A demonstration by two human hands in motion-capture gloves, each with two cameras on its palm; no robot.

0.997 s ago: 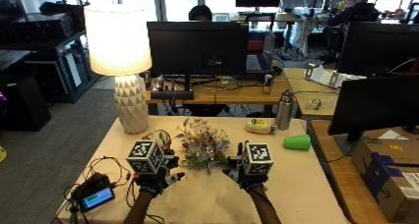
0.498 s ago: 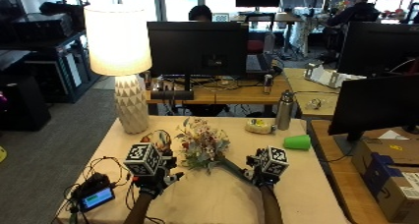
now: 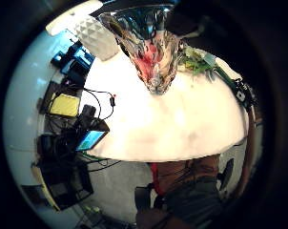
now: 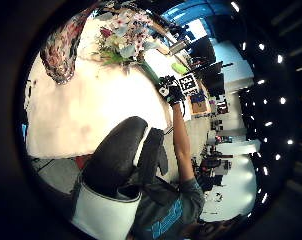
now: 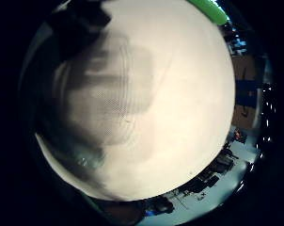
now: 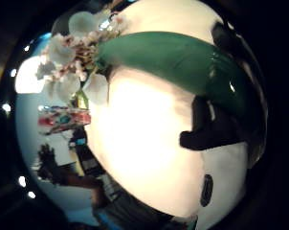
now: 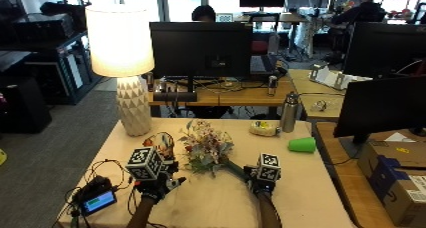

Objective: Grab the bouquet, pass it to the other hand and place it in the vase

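The person is doing the first step: picking up the bouquet (image 7: 206, 148). It is sitting in the middle of the frame on the table (image 7: 313, 188), with its flowers up toward the monitor and its green stem (image 7: 234, 168) pointing down and to the right. The right hand (image 7: 261, 178) is at the end of that stem, and in the right thumb side palm view the stem is running right across, very close to the palm. I cannot tell if the fingers are closed on it yet.

The left hand (image 7: 154, 177) is hovering in the lower left of the frame, just under the vase (image 7: 160, 141). I cannot tell how its fingers are either; nothing seems to be in it.

Next, I think the right hand is needing to lift the bouquet and bring it across to the left hand.

Counting: one bouquet, one vase, two hands. Also one lamp (image 7: 126, 63) in the upper left, one green cup (image 7: 302, 144), one bottle (image 7: 288, 112).
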